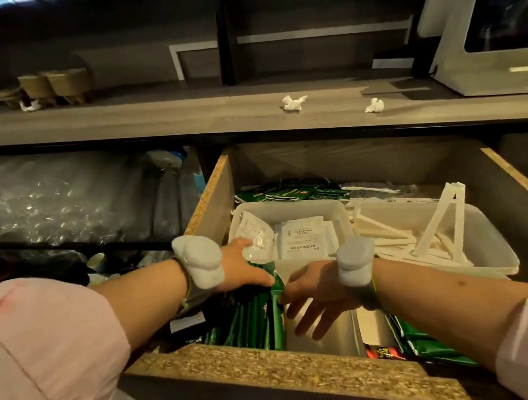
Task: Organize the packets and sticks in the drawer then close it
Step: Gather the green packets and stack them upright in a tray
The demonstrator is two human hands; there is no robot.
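**Green sticks, front left of drawer**

Green sticks (259,320): glossy and narrow, packed in a row at the front left of the open drawer (208,193). Long axes run front to back, far ends tilted up. Left hand (241,265) is reached in palm down, fingers straight and together on the stick tops, thumb apart beside a white packet (255,237). Right hand (317,293) is held over a bin (339,340), fingers spread, thumb against one stick.

Your left grip (244,267) reaches in from the left, back up, thumb stretched away from you, its fingers partly hidden. Your right grip (317,296) comes in from the right, fingers straight and spread, thumb tip close to the left grip's fingertip.
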